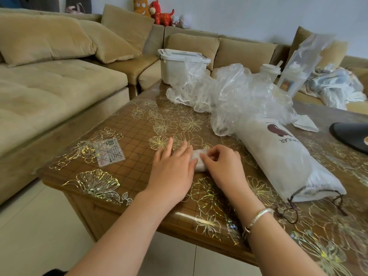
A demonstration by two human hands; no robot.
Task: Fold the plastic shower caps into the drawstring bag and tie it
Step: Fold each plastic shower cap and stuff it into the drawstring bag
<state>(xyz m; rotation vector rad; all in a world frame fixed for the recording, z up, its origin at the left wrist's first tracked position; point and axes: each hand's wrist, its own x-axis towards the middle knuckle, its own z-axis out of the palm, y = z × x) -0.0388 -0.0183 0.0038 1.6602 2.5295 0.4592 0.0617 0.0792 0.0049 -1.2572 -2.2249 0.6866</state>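
Observation:
A small folded clear shower cap (pixel 199 163) lies on the table between my hands. My left hand (pixel 173 166) presses flat on its left side with straight fingers. My right hand (pixel 223 164) has curled fingers pinching the folded cap's right edge. A pile of loose clear shower caps (pixel 235 96) sits further back. The white drawstring bag (pixel 282 160) lies to the right, stuffed, its dark red cord (pixel 294 208) trailing loose at the near end.
The wooden table (pixel 139 136) has a clear flowered cover and a paper label (pixel 110 152). A white lidded box (pixel 175 64), a clear packet (pixel 302 62) and a black round object (pixel 352 136) stand around. A beige sofa (pixel 59 76) wraps the far sides.

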